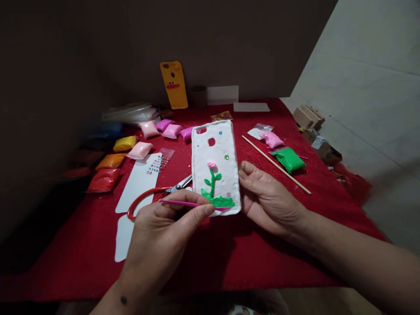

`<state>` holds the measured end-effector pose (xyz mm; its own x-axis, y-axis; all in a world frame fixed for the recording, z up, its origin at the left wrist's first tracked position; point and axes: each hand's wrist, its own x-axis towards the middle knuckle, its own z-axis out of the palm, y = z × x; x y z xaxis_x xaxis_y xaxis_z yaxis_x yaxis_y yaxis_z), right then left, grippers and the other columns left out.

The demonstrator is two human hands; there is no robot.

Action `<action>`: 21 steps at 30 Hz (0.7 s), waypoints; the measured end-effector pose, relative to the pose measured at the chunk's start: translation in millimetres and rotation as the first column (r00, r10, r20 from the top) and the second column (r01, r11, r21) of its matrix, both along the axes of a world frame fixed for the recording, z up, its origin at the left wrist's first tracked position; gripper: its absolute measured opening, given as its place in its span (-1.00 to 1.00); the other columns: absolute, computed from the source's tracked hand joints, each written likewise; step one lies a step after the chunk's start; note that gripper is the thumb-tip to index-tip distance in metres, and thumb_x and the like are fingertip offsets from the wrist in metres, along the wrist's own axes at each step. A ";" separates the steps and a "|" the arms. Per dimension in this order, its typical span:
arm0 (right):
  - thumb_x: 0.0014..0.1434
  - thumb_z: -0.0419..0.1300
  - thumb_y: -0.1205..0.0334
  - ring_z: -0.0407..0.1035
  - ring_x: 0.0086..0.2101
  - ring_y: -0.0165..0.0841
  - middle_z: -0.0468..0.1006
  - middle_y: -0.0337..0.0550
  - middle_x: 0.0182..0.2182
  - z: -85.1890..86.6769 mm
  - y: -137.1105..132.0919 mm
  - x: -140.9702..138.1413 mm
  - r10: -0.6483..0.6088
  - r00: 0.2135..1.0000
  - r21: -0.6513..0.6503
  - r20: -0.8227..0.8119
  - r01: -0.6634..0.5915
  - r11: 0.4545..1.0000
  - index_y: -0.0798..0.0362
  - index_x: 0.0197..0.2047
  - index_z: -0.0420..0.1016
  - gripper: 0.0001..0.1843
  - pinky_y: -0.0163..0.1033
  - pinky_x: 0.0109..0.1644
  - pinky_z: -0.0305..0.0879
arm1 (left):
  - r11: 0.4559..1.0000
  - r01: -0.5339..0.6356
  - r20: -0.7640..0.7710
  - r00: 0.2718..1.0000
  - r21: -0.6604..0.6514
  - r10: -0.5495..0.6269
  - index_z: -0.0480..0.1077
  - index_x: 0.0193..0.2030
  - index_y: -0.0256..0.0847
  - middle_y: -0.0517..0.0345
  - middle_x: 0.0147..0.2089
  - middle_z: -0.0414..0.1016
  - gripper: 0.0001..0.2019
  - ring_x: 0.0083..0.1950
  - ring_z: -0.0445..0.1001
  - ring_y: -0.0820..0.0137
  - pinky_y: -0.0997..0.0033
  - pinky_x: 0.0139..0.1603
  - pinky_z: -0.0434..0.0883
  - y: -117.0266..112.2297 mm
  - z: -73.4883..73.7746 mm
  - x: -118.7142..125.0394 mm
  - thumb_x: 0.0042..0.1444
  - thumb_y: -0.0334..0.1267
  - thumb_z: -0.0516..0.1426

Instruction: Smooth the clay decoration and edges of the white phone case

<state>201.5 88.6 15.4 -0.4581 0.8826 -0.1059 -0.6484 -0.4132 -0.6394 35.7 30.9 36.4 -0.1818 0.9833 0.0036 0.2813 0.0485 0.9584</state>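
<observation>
A white clay-covered phone case (215, 151) is held up over the red table. It carries a green stem with leaves, a pink bud, green grass at the bottom and a few small gems. My right hand (267, 199) grips its lower right edge from the side. My left hand (164, 229) pinches a thin pink stick tool (183, 203), whose tip lies at the green grass near the case's bottom edge.
Red-handled scissors (154, 194) lie just left of the case on white card sheets (139, 181). Several clay packets in pink, yellow, orange and red (124, 151) lie at the left. A green packet (288, 159), a pink packet (271, 140) and a wooden skewer (275, 164) lie at the right. A yellow phone case (173, 85) leans on the wall.
</observation>
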 end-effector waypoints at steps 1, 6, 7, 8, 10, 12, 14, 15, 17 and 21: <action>0.22 0.15 0.42 0.53 -0.18 -0.41 0.62 -0.16 -0.17 -0.1 0.2 -0.1 0.001 1.000 -0.001 -0.003 -0.001 1.000 0.04 -0.17 0.40 -0.88 -0.25 0.00 0.45 | 1.000 0.000 -0.011 1.000 0.005 0.000 0.58 -0.48 -0.04 0.28 -0.42 0.61 -0.93 -0.44 0.53 0.47 0.61 -0.43 0.40 0.3 -0.7 -0.2 -0.04 -0.19 0.34; 0.22 0.13 0.43 0.54 -0.20 -0.35 0.62 -0.15 -0.21 -2.1 0.6 0.0 0.014 1.000 -0.006 -0.008 -0.014 1.000 0.04 -0.12 0.38 -0.83 -0.19 -0.05 0.49 | 0.999 -0.015 -0.036 0.999 0.036 0.016 0.58 -0.46 -0.02 0.34 -0.42 0.61 -0.95 -0.43 0.54 0.51 0.69 -0.43 0.42 0.3 -1.7 -0.6 -0.02 -0.24 0.32; 0.22 0.13 0.43 0.54 -0.19 -0.34 0.61 -0.15 -0.20 -2.3 0.6 0.0 0.017 1.000 -0.004 -0.013 -0.017 1.000 0.04 -0.12 0.38 -0.82 -0.18 -0.05 0.49 | 0.999 -0.018 -0.033 0.999 0.043 0.019 0.58 -0.46 -0.02 0.35 -0.43 0.61 -0.94 -0.44 0.54 0.53 0.71 -0.43 0.42 -0.1 -1.7 -0.2 -0.01 -0.26 0.31; 0.21 0.13 0.44 0.54 -0.19 -0.34 0.61 -0.14 -0.19 -2.4 0.5 0.0 0.020 1.000 -0.002 -0.017 -0.020 1.000 0.04 -0.11 0.38 -0.82 -0.17 -0.05 0.49 | 0.999 -0.019 -0.028 0.999 0.050 0.021 0.57 -0.46 -0.01 0.37 -0.43 0.61 -0.94 -0.45 0.53 0.55 0.73 -0.43 0.41 -0.6 -1.6 0.4 0.00 -0.27 0.31; 0.21 0.13 0.45 0.54 -0.18 -0.33 0.61 -0.13 -0.17 -2.2 0.3 0.0 0.024 1.000 0.001 -0.020 -0.024 1.000 0.04 -0.11 0.38 -0.81 -0.17 -0.05 0.49 | 0.998 -0.022 -0.009 1.000 0.057 0.023 0.57 -0.47 -0.01 0.40 -0.44 0.60 -0.93 -0.46 0.53 0.58 0.77 -0.44 0.41 -1.2 -1.5 1.2 -0.01 -0.28 0.32; 0.22 0.11 0.45 0.54 -0.20 -0.34 0.61 -0.13 -0.17 -1.8 0.0 -0.1 0.022 1.000 0.001 -0.019 -0.022 1.000 0.04 -0.10 0.38 -0.80 -0.17 -0.06 0.49 | 0.999 -0.023 0.005 1.000 0.044 0.023 0.56 -0.46 -0.01 0.41 -0.45 0.60 -0.93 -0.46 0.53 0.59 0.80 -0.43 0.41 -1.4 -1.4 1.1 -0.01 -0.27 0.32; 0.24 0.07 0.46 0.54 -0.21 -0.35 0.61 -0.13 -0.18 -1.4 -0.5 -0.1 0.018 1.000 0.002 -0.022 -0.018 1.000 0.04 -0.08 0.38 -0.78 -0.19 -0.08 0.50 | 0.999 -0.029 0.018 0.999 0.031 0.028 0.57 -0.45 -0.02 0.40 -0.44 0.61 -0.95 -0.45 0.54 0.59 0.81 -0.43 0.41 -0.8 -1.6 0.3 -0.01 -0.24 0.33; 0.25 0.04 0.47 0.54 -0.22 -0.35 0.61 -0.13 -0.18 -1.3 -0.7 0.0 0.016 1.000 0.003 -0.025 -0.016 1.000 0.04 -0.07 0.38 -0.76 -0.20 -0.09 0.50 | 0.999 -0.033 0.022 0.999 0.020 0.033 0.57 -0.45 -0.02 0.39 -0.43 0.61 -0.95 -0.44 0.54 0.59 0.82 -0.42 0.41 -0.4 -1.8 -0.2 -0.01 -0.23 0.33; 0.27 0.01 0.49 0.53 -0.24 -0.36 0.61 -0.12 -0.20 -1.2 -1.1 0.4 0.016 1.000 0.000 -0.027 -0.016 1.000 0.05 -0.05 0.37 -0.74 -0.20 -0.11 0.50 | 0.999 -0.038 0.038 0.999 0.002 0.038 0.57 -0.45 -0.04 0.37 -0.44 0.61 -0.94 -0.44 0.54 0.59 0.82 -0.42 0.41 0.4 -2.2 -1.2 -0.01 -0.21 0.33; 0.29 0.00 0.47 0.51 -0.31 -0.40 0.59 -0.18 -0.30 -1.6 -1.4 1.4 0.016 0.999 -0.004 -0.029 -0.017 1.000 0.05 -0.04 0.38 -0.75 -0.24 -0.14 0.49 | 0.998 -0.063 0.087 0.994 -0.023 0.065 0.56 -0.46 -0.06 0.36 -0.48 0.60 -0.93 -0.47 0.53 0.59 0.82 -0.46 0.39 0.7 -3.0 -2.0 -0.03 -0.20 0.34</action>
<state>202.9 87.3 13.8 -0.4756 0.8745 -0.0954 -0.6600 -0.4264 -0.6185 33.7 31.6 33.3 -0.2428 0.9694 -0.0354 0.1916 0.0836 0.9779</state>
